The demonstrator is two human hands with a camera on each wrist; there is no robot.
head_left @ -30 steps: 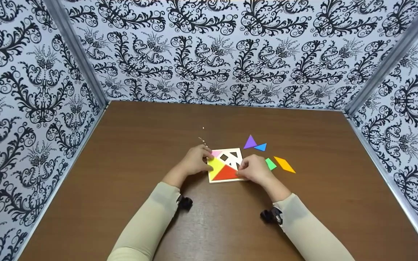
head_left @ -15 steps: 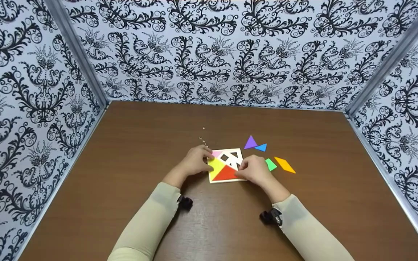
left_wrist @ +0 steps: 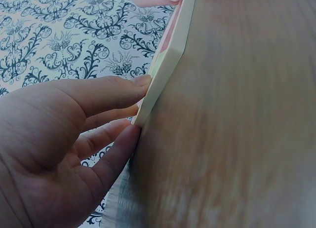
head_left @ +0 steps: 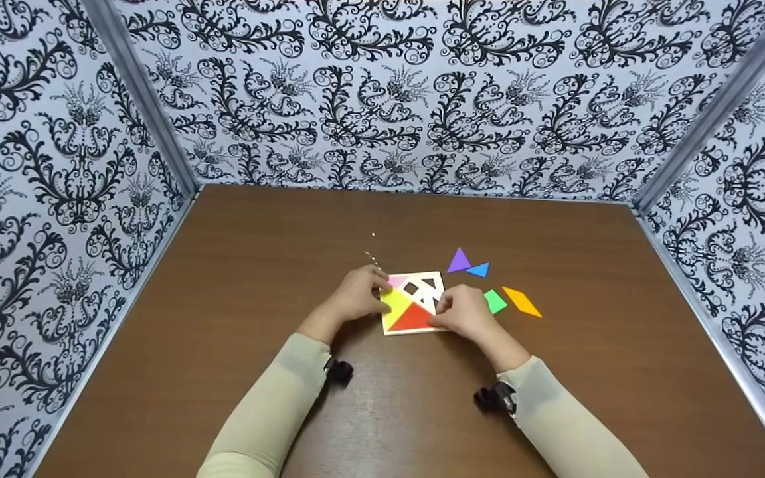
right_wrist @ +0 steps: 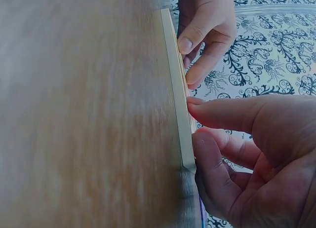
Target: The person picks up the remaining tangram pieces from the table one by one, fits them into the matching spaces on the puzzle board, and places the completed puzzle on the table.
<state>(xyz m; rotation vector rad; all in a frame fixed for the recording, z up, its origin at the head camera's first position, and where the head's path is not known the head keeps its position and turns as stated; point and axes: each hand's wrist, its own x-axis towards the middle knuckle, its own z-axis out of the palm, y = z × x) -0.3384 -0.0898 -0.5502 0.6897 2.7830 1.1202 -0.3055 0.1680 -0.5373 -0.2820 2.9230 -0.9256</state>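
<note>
A white tangram board lies flat on the table, with dark openings at its upper right. Set in it are a yellow triangle, a red triangle and a pink piece. My left hand holds the board's left side, its thumb at the near edge. At the lower right corner, my right hand grips the board's edge with bent fingers. Its thumb presses on the red triangle, whose right end is hidden by the hand.
Beyond the board's right side lie a purple triangle and a blue triangle, touching. A green square, partly covered by my right hand, and an orange parallelogram lie farther right. Patterned walls enclose the brown table.
My right hand has shifted slightly left, its thumb sliding along the red triangle, and more of the green square shows. My left hand and the board stay put.
</note>
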